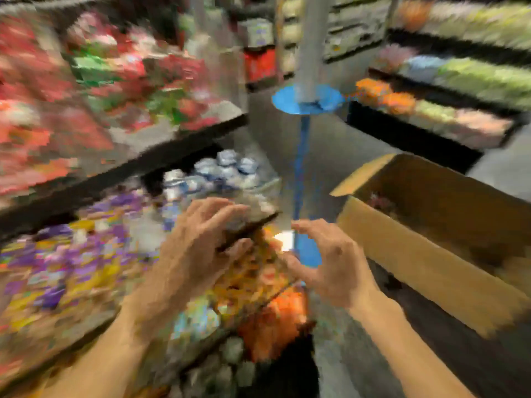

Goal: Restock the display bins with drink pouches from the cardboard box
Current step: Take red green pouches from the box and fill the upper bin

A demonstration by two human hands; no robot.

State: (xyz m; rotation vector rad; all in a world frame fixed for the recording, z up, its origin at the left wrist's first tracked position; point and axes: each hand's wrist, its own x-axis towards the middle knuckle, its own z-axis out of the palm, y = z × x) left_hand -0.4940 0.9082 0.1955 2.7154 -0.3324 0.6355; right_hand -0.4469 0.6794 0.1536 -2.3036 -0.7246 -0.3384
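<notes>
Blur from head motion is heavy, so fine detail is not to be trusted. Both hands are held over the display bins [270,196] on the lower shelf, with the cardboard box [402,254] standing open just to the right. The left hand [198,245] is laid over the dark rim [253,225] of a bin. Its fingers [227,211] are spread and curved above the rim with the thumb below, but whether the rim is pinched or merely touched cannot be told. The right hand [333,262] hovers beside the orange pouches [258,280], fingers [310,225] loosely curved and apart, nothing seen between them. Drink pouches are heaped in the bins: orange under the hands, blue-white ones [221,170] behind, purple-and-yellow packs [71,254] to the left. Box contents are mostly in shadow; a pinkish patch [379,202] near the far left corner may be stock. Step judged in hand: room being made in the orange bin before a reach to the box. For a clean job, the bin should be steadied by the left hand while loose pouches are pressed flat and back by the right, so fresh ones can be laid in without spilling over the front lip. Colour match is to be checked first.
</notes>
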